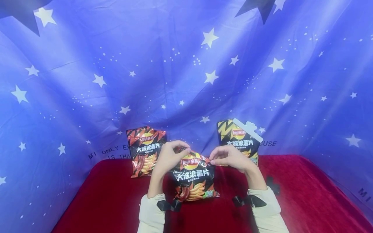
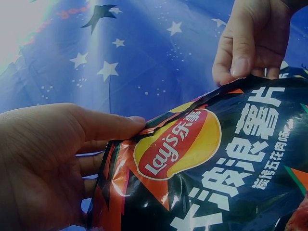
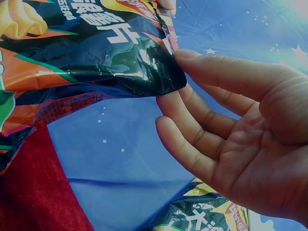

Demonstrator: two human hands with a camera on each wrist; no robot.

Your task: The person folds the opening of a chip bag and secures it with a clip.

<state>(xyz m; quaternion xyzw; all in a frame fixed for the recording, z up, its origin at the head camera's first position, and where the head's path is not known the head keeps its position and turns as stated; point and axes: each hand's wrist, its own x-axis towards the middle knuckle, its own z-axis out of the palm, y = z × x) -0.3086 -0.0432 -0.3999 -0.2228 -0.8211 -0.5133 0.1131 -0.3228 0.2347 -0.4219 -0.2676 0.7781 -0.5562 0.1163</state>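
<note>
The black and orange foil crisp bag (image 1: 193, 176) stands upright over the near middle of the red velvet tabletop (image 1: 291, 200), held by its top edge between both hands. The left hand (image 1: 169, 158) pinches the bag's top left corner, thumb on the printed face and fingers curled behind, as the left wrist view shows. The right hand (image 1: 230, 158) pinches the top right corner between thumb and forefinger, the other fingers loosely spread beneath.

A second black and orange crisp bag (image 1: 145, 150) leans at the back left, just beyond the left hand. A black and yellow crisp bag (image 1: 239, 139) stands at the back right, partly hidden by the right hand, with a white plastic sealing clip (image 1: 247, 129) across its top corner. A blue star-printed cloth backdrop (image 1: 186, 64) hangs behind.

All three bags carry the Lay's logo and large white Chinese characters. The held bag shows "50" near its lower right corner. The backdrop reads "MI ONLY EX" in part.
</note>
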